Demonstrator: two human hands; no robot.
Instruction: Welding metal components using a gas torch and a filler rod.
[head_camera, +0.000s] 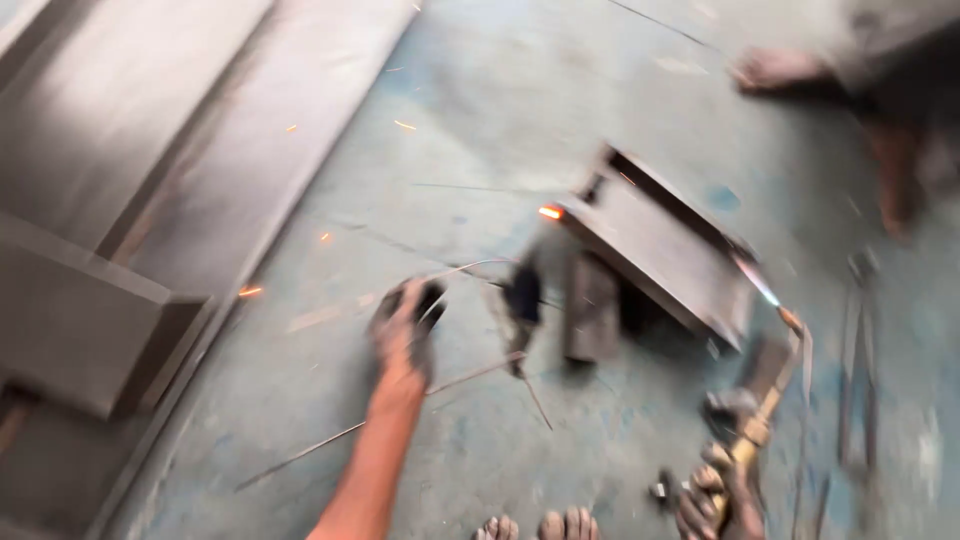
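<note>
Left hand (405, 330) mid-frame grips dark clamp handle | right hand (725, 490) bottom right grips brass cutting torch (762, 400), flame on tilted dark steel frame (660, 250)

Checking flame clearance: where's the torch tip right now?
In the head view, lower right: the torch in the right hand angles up, its tip at the tilted metal piece's right edge.

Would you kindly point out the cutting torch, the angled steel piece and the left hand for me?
cutting torch (752, 440): head view, on its brass body above the right hand.
angled steel piece (660, 250): head view, on its flat upper face.
left hand (403, 335): head view, on the back of the hand.
</note>
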